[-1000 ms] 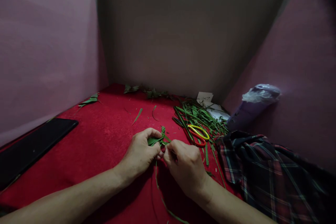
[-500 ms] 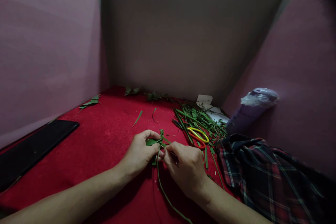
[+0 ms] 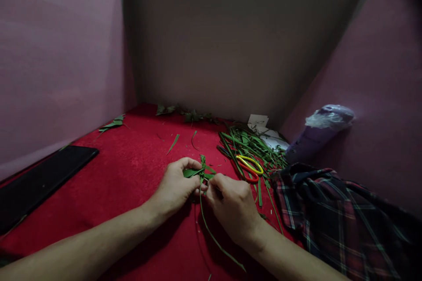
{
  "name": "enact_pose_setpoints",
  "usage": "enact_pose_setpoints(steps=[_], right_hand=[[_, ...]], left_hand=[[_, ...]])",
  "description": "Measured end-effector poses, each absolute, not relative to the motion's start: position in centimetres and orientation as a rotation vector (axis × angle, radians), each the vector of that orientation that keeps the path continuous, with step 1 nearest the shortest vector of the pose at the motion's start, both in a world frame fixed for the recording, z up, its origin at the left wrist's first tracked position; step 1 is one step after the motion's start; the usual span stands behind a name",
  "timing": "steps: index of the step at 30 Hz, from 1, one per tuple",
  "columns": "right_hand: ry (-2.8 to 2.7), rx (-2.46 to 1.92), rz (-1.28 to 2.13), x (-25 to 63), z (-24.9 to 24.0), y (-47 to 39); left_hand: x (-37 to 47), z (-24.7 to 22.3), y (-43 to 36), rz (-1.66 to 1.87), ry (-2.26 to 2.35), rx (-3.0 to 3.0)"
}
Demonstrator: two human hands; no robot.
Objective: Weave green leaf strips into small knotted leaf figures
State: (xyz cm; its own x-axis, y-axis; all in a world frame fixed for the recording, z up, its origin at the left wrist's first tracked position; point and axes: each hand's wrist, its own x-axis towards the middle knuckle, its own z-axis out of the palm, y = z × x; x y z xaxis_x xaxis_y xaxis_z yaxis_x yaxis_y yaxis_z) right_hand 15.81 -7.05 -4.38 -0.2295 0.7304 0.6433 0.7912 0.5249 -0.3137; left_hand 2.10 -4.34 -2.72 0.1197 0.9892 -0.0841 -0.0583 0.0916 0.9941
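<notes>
Between my hands is a small bundle of folded green leaf strips [image 3: 202,167], with a short upright tip and side leaves. My left hand [image 3: 178,180] pinches it from the left, thumb in front and fingers behind. From the right, my right hand [image 3: 231,202] has its thumb and index finger closed at the bundle's right side, on a green strip that its fingers partly hide. A long thin stem [image 3: 211,241] hangs from the bundle toward me, curving to the right over the red cloth [image 3: 141,158].
Scissors [image 3: 250,167] with yellow and red handles lie by a pile of leaves and stems [image 3: 250,142]. Behind it are white papers [image 3: 258,120]. A plaid cloth [image 3: 332,215] and a purple container [image 3: 311,136] stand right; a black flat object [image 3: 42,184] lies left.
The view has shifted slightly. My right fingers have moved slightly at the bundle's right side, and more of the side leaf shows there. My left hand keeps its hold.
</notes>
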Motion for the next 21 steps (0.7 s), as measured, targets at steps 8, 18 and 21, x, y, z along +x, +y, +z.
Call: enact_pose_setpoints(steps=[8, 18, 21], right_hand=[[-1.859, -1.369, 0.238, 15.90, -4.09, -6.96], [-1.779, -1.386, 0.326, 15.82, -4.06, -6.70], [-1.716, -1.392, 0.428, 15.82, -4.15, -6.43]], left_hand=[[2.04, -2.33, -4.15, 1.028, 1.133, 1.016], [1.72, -2.28, -4.06, 1.012, 1.103, 0.975], [1.74, -2.33, -4.01, 1.007, 1.103, 0.965]])
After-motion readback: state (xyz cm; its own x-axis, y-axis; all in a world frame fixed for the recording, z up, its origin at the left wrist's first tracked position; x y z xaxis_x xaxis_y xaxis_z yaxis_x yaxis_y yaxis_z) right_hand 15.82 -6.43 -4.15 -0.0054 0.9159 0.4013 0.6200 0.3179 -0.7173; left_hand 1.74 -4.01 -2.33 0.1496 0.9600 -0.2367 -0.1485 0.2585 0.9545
